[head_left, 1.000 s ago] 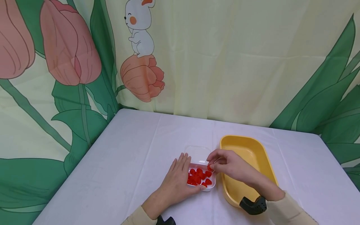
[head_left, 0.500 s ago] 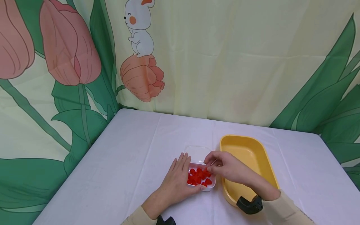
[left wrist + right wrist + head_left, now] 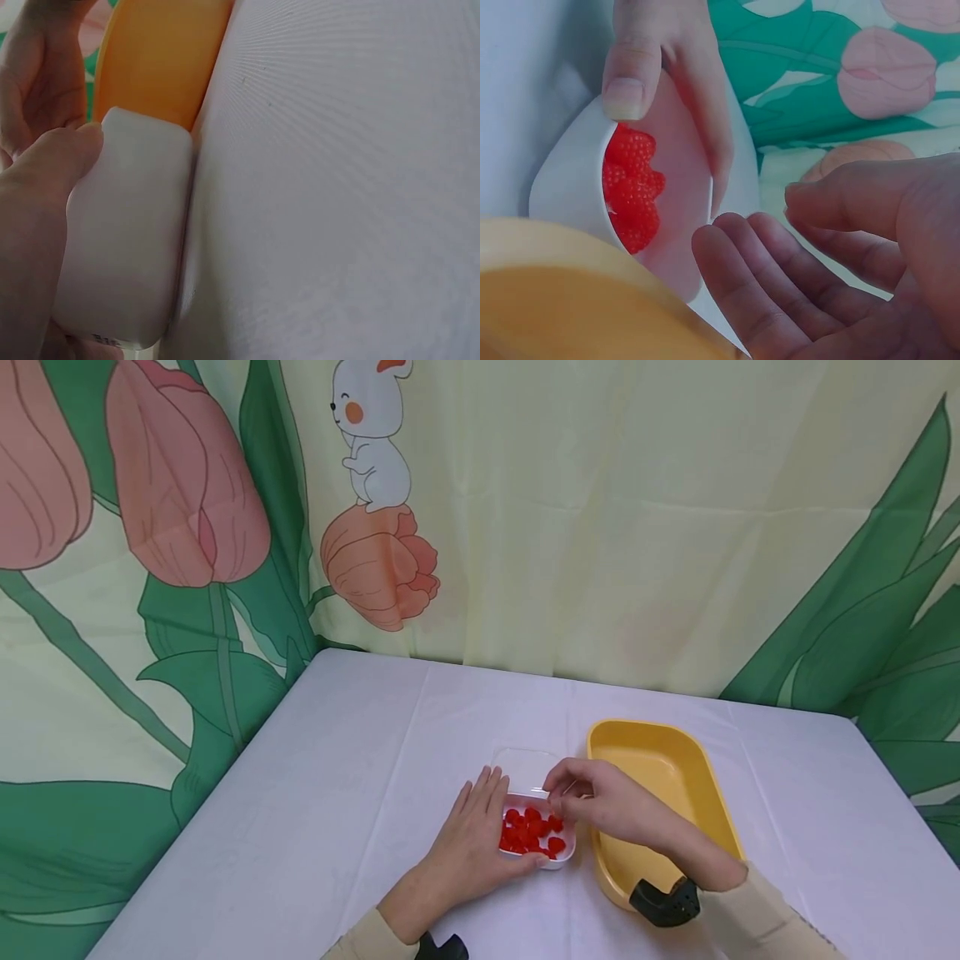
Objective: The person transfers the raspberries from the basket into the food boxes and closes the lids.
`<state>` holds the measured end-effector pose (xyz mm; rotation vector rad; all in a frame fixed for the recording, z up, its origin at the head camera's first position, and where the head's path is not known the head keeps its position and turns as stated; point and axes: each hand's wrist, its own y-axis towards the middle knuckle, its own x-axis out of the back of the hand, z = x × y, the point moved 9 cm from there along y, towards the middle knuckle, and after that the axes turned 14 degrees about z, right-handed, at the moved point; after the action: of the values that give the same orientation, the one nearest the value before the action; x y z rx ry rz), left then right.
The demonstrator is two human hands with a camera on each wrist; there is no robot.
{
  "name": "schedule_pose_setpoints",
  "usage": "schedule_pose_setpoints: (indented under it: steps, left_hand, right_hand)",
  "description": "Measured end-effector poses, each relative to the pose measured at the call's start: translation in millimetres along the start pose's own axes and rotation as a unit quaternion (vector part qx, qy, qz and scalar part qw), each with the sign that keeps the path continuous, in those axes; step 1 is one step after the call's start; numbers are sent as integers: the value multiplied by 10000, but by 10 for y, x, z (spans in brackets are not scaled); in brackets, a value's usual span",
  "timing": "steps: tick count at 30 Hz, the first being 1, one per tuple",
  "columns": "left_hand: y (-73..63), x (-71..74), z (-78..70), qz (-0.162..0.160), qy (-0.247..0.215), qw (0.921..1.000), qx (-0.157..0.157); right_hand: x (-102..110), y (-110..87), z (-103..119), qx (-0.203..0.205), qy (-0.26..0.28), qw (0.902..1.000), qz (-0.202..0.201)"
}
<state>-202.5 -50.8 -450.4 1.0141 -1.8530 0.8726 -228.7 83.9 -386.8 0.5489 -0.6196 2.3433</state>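
A small white box point(image 3: 557, 863) with a pale pink inside holds several red raspberries point(image 3: 528, 835). Its clear lid point(image 3: 517, 768) lies folded back on the far side. My left hand point(image 3: 472, 827) holds the box at its left end, thumb over the near rim and fingers reaching past the far side. The left wrist view shows that thumb against the outer wall of the box point(image 3: 127, 240). Over the box's far right corner is my right hand point(image 3: 611, 797), fingers loosely bent. In the right wrist view, no berry shows between its thumb and fingers point(image 3: 735, 292).
A yellow tray point(image 3: 637, 743) stands close to the right of the box, partly under my right forearm. Both rest on a white-covered table point(image 3: 300, 827). Behind it hangs a curtain point(image 3: 600, 527) printed with tulips and a rabbit. A black camera point(image 3: 666, 903) sits on my right wrist.
One second ago my right hand pinched a raspberry at the box's right corner; it moved slightly left, and no berry shows in it now. Some berries shifted slightly. My left hand stays put.
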Motion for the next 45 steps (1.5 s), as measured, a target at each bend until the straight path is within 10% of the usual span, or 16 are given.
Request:
schedule_pose_setpoints:
  steps: [16,30,45]
  left_hand:
    - [3,148,35,218,-1062,9941,-42]
    - [213,476,354,23,-2625,9645,294]
    - [426,545,422,953,-3360,9331,855]
  right_hand:
    - [256,-86,-83,-382,587,9958,-593]
    - [450,118,-146,-619,458,9939,-794]
    - [376,349,-130,-1583,-165,9837,-836]
